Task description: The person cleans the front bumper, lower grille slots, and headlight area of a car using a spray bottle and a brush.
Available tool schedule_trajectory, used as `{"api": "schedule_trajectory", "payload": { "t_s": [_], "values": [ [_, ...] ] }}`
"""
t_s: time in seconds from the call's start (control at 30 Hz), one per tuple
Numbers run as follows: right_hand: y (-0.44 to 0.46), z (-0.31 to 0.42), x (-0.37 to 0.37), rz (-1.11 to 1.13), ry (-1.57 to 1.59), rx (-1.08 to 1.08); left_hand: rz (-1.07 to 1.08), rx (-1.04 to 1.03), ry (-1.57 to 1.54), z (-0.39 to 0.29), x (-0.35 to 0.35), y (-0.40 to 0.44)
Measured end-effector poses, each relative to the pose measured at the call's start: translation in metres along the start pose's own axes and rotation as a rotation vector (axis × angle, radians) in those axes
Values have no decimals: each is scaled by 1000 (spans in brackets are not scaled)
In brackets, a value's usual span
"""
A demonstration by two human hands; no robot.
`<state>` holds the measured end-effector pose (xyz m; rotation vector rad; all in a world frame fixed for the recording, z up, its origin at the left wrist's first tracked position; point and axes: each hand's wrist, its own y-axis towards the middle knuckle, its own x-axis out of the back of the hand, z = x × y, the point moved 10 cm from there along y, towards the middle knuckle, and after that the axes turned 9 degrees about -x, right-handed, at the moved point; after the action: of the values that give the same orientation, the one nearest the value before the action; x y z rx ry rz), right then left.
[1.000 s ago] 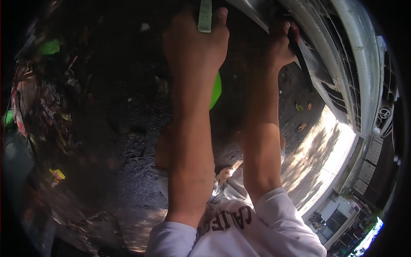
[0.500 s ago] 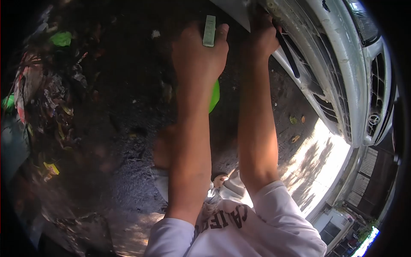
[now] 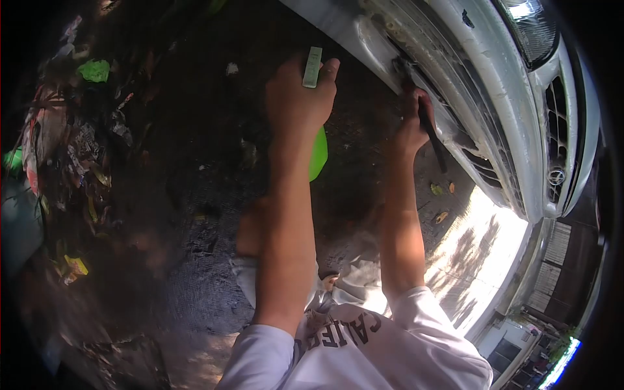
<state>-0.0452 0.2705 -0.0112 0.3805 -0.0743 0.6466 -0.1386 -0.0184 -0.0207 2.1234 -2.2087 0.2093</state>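
Observation:
My left hand (image 3: pixel 302 94) is closed around a pale green bar-shaped handle (image 3: pixel 312 67), which sticks up between thumb and fingers. Below that wrist, partly hidden by the forearm, a bright green rounded object (image 3: pixel 318 155) shows. My right hand (image 3: pixel 412 123) grips a black-handled tool (image 3: pixel 437 144) beside the car's lower bumper (image 3: pixel 448 71). The tool's dark far end lies against or very near the bumper's lower part; exact contact cannot be made out.
Litter and leaves (image 3: pixel 84 143) lie along the left, with a green scrap (image 3: pixel 94 71) and a yellow wrapper (image 3: pixel 76 265). The car's grille (image 3: pixel 556 123) and headlight (image 3: pixel 534 32) are at the upper right. Sunlit paving (image 3: pixel 478 250) lies at the right.
Both hands appear lower in the view, the right one clearly so, and its tool has come down with it. More of the car's front shows now. Both hands keep their holds.

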Motion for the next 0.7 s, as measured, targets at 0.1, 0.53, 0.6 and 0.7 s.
{"api": "schedule_trajectory", "payload": {
  "t_s": [0.1,0.53,0.6,0.7],
  "values": [
    [-7,2,98,-199,-110,62,-22,-43,2,5,3,4],
    [-17,11,62,-151,-95,33,348,63,47,6,-67,-10],
    [-31,-14,169,-395,-187,7,412,26,-11,10,-84,-8],
    [-71,-43,281,-582,-46,-224,542,-68,29,-24,-125,-40]
  ]
}}
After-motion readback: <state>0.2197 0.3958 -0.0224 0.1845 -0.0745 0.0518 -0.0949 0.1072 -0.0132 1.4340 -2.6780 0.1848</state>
